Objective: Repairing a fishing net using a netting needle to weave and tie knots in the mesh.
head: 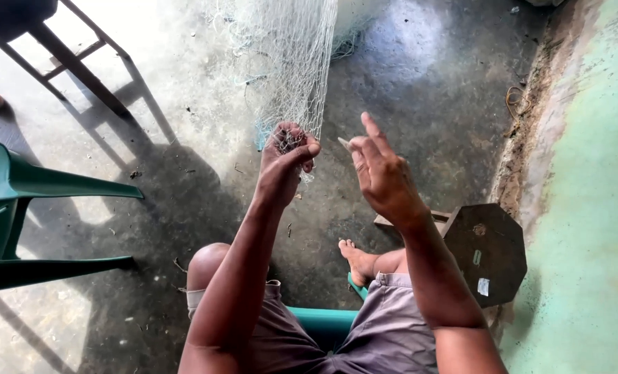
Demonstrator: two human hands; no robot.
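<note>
A rough home yard or porch used for net mending: a stained concrete floor (420,83), green plastic chairs (18,208), a hanging fishing net (288,62) and a wooden stool (486,249).

**Net in my left fingers, needle in my right**

The fishing net (292,62) hangs down in front of me, pale whitish-green, fine-meshed and see-through, its lower edge bunched into a tight gather where my left hand (286,161) pinches it. Loose strands trail just under that grip. Beside it, close but apart, my right hand (382,173) holds a small pale netting needle (343,143), only its tip showing, pointed toward the bunched mesh
</note>
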